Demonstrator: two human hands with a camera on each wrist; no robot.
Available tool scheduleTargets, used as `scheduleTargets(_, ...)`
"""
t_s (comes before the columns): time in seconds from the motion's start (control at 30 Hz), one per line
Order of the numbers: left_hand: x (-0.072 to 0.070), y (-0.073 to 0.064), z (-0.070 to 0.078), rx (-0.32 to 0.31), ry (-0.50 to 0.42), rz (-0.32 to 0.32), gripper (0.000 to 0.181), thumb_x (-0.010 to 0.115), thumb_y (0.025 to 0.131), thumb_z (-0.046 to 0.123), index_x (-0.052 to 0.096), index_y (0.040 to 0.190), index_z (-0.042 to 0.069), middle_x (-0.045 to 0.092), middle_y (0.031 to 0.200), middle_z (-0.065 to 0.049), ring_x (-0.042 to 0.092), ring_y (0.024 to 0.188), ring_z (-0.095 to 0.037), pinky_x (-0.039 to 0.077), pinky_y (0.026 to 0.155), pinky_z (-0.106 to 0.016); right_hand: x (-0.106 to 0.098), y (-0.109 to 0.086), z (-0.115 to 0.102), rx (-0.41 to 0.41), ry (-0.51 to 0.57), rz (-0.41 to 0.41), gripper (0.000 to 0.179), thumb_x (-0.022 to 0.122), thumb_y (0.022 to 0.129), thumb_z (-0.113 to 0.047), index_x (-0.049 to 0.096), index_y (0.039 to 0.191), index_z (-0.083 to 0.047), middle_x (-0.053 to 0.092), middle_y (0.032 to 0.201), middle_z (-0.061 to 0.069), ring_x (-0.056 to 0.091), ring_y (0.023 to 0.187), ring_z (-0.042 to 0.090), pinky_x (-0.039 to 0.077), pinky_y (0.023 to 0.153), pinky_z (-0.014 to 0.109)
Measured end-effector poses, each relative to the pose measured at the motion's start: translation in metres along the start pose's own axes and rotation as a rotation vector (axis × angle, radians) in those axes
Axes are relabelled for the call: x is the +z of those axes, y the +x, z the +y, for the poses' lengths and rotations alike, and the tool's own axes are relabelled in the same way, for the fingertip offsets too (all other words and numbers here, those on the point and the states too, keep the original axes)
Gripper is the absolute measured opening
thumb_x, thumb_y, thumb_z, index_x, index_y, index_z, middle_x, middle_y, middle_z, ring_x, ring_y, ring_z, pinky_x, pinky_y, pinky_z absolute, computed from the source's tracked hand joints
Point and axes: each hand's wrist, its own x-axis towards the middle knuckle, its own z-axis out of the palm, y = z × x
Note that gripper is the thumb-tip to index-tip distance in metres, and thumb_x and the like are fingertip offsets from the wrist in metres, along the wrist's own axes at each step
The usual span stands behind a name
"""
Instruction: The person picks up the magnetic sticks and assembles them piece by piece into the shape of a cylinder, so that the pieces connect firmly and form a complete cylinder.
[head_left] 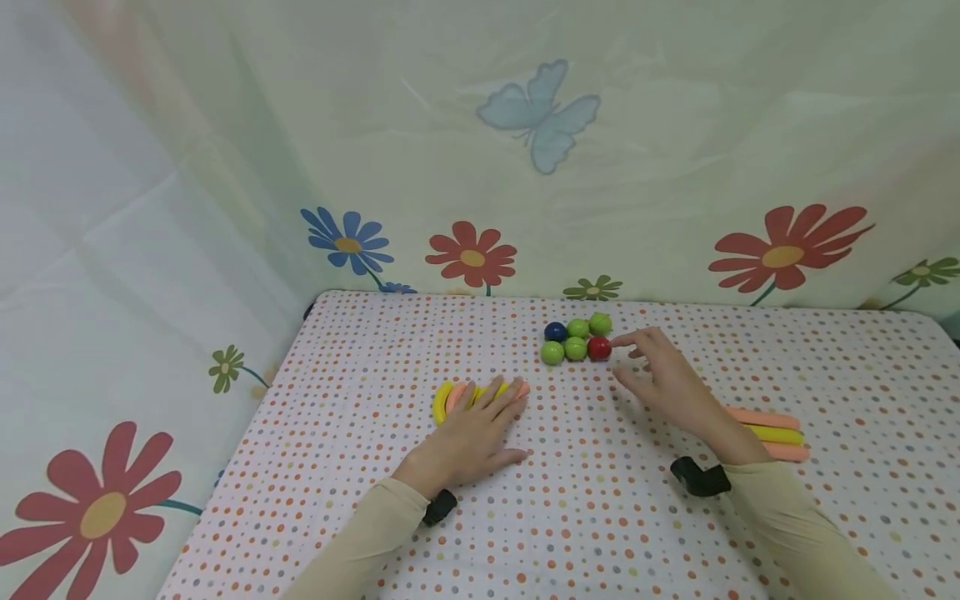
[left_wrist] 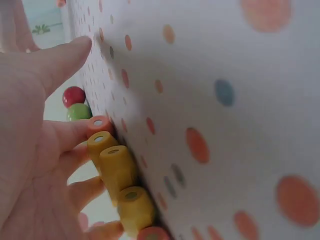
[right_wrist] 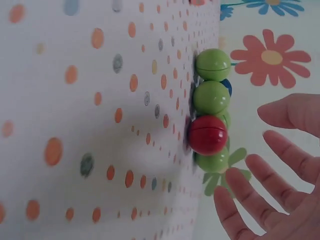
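My left hand (head_left: 468, 437) lies with spread fingers across a row of short yellow and pink rods. The leftmost yellow rod (head_left: 441, 403) is curved. In the left wrist view the fingertips touch the row, where a pink rod (left_wrist: 98, 123) and yellow rods (left_wrist: 118, 172) show small round inserts in their ends. My right hand (head_left: 667, 383) hovers with parted fingers beside a glossy red ball (head_left: 599, 348); whether the index fingertip touches it I cannot tell. Several green balls (head_left: 575, 348) and one dark blue ball (head_left: 555, 332) sit with it in two rows.
Pink and yellow rods (head_left: 776, 434) lie side by side under the right wrist, partly hidden by it. A dotted cloth (head_left: 585, 533) covers the table. A flowered curtain (head_left: 637, 167) hangs behind its far edge and along the left side.
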Motion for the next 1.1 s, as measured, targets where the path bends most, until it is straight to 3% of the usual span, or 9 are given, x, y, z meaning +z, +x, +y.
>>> scheduleTargets(0.1,-0.001,0.0,0.0,0.003,-0.036,0.042,0.069,0.045,0.11,0.052,0.033,0.164,0.01,0.021,0.173,-0.008,0.018,0.16,-0.028,0.018,0.127,-0.051,0.004,0.011,0.004,0.043,0.083,-0.005,0.036,0.066,0.1,-0.003,0.057,0.133,0.009,0.05,0.129,0.032,0.055,0.113,0.048,0.051,0.089,0.062)
scheduleTargets(0.27,-0.001,0.009,0.006,0.047,-0.053,0.164,0.055,0.051,0.112,0.035,0.045,0.156,0.002,0.04,0.164,-0.015,0.037,0.152,-0.025,0.029,0.124,-0.038,0.014,0.022,0.009,0.093,0.105,0.009,0.041,0.069,0.097,0.001,0.057,0.134,0.011,0.049,0.134,0.033,0.053,0.117,0.049,0.051,0.091,0.063)
scheduleTargets(0.4,-0.001,0.017,0.011,0.042,-0.116,0.273,0.042,0.061,0.107,0.017,0.054,0.145,0.0,0.054,0.146,-0.015,0.057,0.132,-0.023,0.049,0.107,-0.028,0.024,0.029,0.011,0.127,0.091,0.018,0.041,0.069,0.095,0.004,0.057,0.133,0.013,0.05,0.132,0.035,0.055,0.116,0.051,0.051,0.092,0.062)
scheduleTargets(0.5,-0.003,0.021,0.015,0.008,-0.163,0.31,0.036,0.064,0.105,0.008,0.058,0.139,-0.001,0.059,0.13,-0.013,0.061,0.115,-0.02,0.054,0.093,-0.023,0.029,0.031,0.012,0.146,0.096,0.004,0.037,0.067,0.096,0.004,0.059,0.131,0.013,0.052,0.128,0.034,0.059,0.112,0.05,0.053,0.092,0.06)
scheduleTargets(0.67,-0.006,0.028,0.023,-0.047,-0.124,0.289,0.032,0.067,0.103,0.007,0.063,0.134,0.001,0.063,0.112,-0.009,0.061,0.096,-0.017,0.055,0.08,-0.02,0.03,0.028,0.012,0.151,0.104,-0.011,0.031,0.07,0.097,0.002,0.064,0.127,0.009,0.058,0.121,0.03,0.064,0.103,0.044,0.056,0.088,0.055)
scheduleTargets(0.83,-0.008,0.033,0.032,-0.081,-0.132,0.248,0.026,0.076,0.098,0.011,0.071,0.122,0.005,0.063,0.104,-0.006,0.058,0.088,-0.014,0.052,0.073,-0.017,0.029,0.021,0.012,0.167,0.087,-0.024,0.036,0.075,0.095,-0.003,0.064,0.127,0.009,0.06,0.119,0.03,0.065,0.103,0.043,0.056,0.089,0.056)
scheduleTargets(0.97,-0.008,0.038,0.038,-0.081,-0.135,0.239,0.02,0.077,0.097,0.013,0.074,0.115,0.005,0.063,0.101,-0.004,0.058,0.086,-0.013,0.051,0.072,-0.016,0.031,0.016,0.011,0.2,0.085,-0.041,0.039,0.078,0.094,-0.007,0.064,0.126,0.009,0.063,0.121,0.03,0.063,0.11,0.045,0.053,0.094,0.059)
scheduleTargets(1.1,-0.008,0.043,0.041,-0.066,-0.124,0.228,0.02,0.075,0.099,0.016,0.074,0.116,0.005,0.064,0.105,-0.004,0.06,0.092,-0.014,0.053,0.079,-0.017,0.034,0.01,0.007,0.199,0.111,-0.071,0.04,0.08,0.093,-0.01,0.065,0.126,0.007,0.066,0.124,0.027,0.064,0.114,0.043,0.053,0.096,0.058)
